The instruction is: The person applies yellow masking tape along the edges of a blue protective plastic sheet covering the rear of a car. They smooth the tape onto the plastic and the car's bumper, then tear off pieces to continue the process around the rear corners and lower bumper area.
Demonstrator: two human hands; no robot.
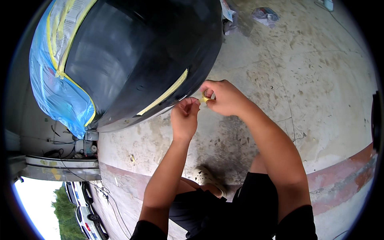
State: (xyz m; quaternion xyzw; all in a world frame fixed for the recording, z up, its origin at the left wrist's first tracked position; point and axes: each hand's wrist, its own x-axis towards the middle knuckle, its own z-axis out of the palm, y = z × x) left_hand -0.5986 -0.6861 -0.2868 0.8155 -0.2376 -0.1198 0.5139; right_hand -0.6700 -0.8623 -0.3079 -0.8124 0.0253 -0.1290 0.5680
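Observation:
A roll of yellow masking tape (205, 97) sits in my right hand (224, 96), whose fingers curl round its ring. My left hand (185, 118) pinches the loose end of that tape, so a short piece spans the small gap between my hands. Both hands are just in front of the lower edge of a dark car bumper (140, 52). A long strip of yellow tape (166, 93) covers a narrow slot on the bumper, left of and above my hands.
Blue plastic film (60, 100) and taped newspaper (72, 24) cover the car's left part. Crumpled plastic (265, 16) lies on the stained concrete floor (320, 88). A cable (108, 194) runs along the ground at lower left. Parked cars (88, 220) stand outside.

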